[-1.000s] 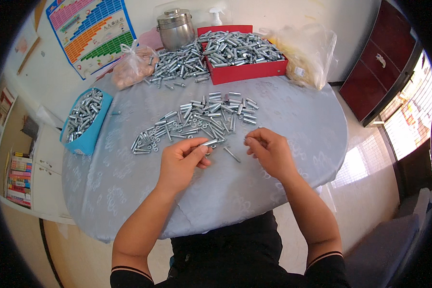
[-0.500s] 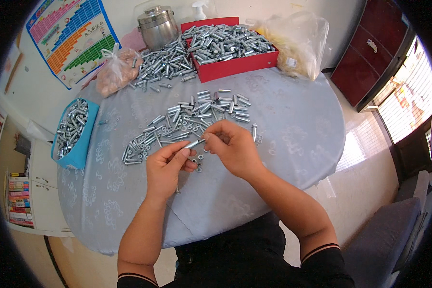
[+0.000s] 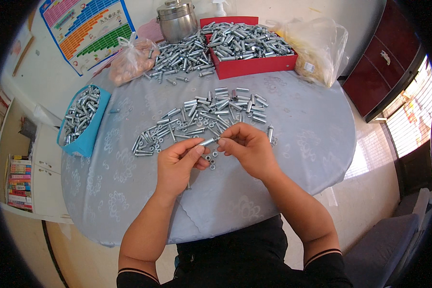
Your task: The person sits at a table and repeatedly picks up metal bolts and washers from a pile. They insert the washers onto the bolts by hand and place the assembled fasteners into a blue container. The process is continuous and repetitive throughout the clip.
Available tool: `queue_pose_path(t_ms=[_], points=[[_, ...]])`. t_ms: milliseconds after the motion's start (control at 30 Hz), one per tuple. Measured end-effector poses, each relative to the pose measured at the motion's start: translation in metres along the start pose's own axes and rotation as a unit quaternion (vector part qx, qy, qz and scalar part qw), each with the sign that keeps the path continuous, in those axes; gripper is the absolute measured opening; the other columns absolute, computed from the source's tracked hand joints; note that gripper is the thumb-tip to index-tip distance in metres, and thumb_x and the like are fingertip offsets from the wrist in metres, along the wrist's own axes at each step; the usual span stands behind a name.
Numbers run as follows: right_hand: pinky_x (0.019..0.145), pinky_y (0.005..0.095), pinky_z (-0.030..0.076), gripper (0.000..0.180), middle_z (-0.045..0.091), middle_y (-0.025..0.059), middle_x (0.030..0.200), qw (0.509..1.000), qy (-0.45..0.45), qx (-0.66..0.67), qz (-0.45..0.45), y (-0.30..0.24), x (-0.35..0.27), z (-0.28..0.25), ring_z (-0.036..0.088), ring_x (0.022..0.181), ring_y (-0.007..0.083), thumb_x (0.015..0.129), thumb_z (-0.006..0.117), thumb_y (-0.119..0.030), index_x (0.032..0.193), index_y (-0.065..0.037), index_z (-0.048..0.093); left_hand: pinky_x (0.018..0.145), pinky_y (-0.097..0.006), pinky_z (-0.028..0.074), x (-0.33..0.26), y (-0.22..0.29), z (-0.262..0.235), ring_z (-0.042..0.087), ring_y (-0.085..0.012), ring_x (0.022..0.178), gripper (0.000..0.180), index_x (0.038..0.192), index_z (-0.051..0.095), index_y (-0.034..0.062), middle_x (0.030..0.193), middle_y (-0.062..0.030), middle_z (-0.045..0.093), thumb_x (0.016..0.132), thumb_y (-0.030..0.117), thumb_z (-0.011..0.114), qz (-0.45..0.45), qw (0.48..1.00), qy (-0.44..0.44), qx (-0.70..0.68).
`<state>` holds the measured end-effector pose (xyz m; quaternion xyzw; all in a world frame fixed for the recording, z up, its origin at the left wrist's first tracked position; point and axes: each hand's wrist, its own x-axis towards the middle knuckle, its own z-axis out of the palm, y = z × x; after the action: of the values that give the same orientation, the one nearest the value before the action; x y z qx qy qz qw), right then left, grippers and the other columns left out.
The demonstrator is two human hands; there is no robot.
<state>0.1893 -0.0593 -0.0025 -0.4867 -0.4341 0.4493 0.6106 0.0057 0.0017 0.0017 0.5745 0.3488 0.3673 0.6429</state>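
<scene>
A silver expansion bolt (image 3: 208, 142) is held slantwise above the table, just in front of a spread of loose metal parts. My left hand (image 3: 176, 165) pinches its sleeve between thumb and forefinger, the other fingers curled below. At the other end, my right hand (image 3: 249, 150) is closed with thumb and fingertips on the bolt's tip; whether a nut or washer sits there is hidden by the fingers. Several loose nuts (image 3: 212, 167) lie under and between the hands. Beyond them are scattered metal sleeves (image 3: 190, 103) and thin bolts (image 3: 172, 133).
A blue bin (image 3: 85, 150) full of bolts stands at the left. At the back are a red box (image 3: 254, 68) heaped with bolts, a bolt pile (image 3: 185, 56), a steel pot (image 3: 177, 24) and two plastic bags (image 3: 133, 60). One upright bolt (image 3: 270, 132) stands right of the parts.
The whole picture has shifted a little to the right. Both hands keep nearly the same hold on the bolt over the same spot of the table.
</scene>
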Motion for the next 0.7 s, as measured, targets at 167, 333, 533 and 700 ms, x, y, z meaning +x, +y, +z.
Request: queue_pose_path(t_ms=[167, 333, 533, 700], points=[[0.067, 0.0247, 0.05, 0.016, 0.066, 0.0025, 0.086, 0.999, -0.026, -0.043, 0.006, -0.007, -0.001, 0.0, 0.062, 0.077, 0.0093, 0.089, 0.067, -0.007, 0.102, 0.002, 0.064, 0.063, -0.028, 0.058, -0.002, 0.001, -0.002, 0.067, -0.0157, 0.071, 0.024, 0.113, 0.063, -0.0045, 0.093, -0.0133, 0.07, 0.091, 0.006, 0.061, 0.003, 1.0, -0.014, -0.004], [0.068, 0.0281, 0.051, 0.016, 0.067, 0.0051, 0.087, 0.985, -0.068, -0.159, -0.018, -0.021, 0.009, -0.007, 0.063, 0.077, 0.0142, 0.086, 0.069, -0.008, 0.101, -0.002, 0.068, 0.064, -0.028, 0.057, -0.002, 0.001, -0.008, 0.067, -0.0154, 0.071, 0.024, 0.114, 0.063, -0.0042, 0.094, -0.0128, 0.07, 0.092, 0.007, 0.061, 0.013, 0.999, -0.012, -0.037], [0.071, 0.0363, 0.05, 0.021, 0.063, 0.0085, 0.086, 0.818, -0.148, -0.526, -0.179, -0.011, 0.025, -0.021, 0.062, 0.079, 0.0254, 0.076, 0.071, -0.009, 0.097, -0.008, 0.071, 0.062, -0.026, 0.055, 0.002, -0.001, -0.007, 0.065, -0.014, 0.07, 0.024, 0.114, 0.064, -0.002, 0.093, -0.0113, 0.069, 0.091, 0.006, 0.061, 0.022, 0.999, 0.033, 0.009], [0.075, 0.0421, 0.051, 0.018, 0.063, 0.0109, 0.092, 0.773, -0.197, -0.592, -0.116, -0.011, 0.029, -0.013, 0.063, 0.088, 0.0315, 0.08, 0.064, -0.015, 0.096, -0.01, 0.07, 0.063, -0.026, 0.055, 0.002, -0.006, -0.006, 0.066, -0.0131, 0.071, 0.023, 0.113, 0.065, -0.001, 0.093, -0.0109, 0.07, 0.092, 0.006, 0.061, 0.02, 0.999, 0.019, 0.025]])
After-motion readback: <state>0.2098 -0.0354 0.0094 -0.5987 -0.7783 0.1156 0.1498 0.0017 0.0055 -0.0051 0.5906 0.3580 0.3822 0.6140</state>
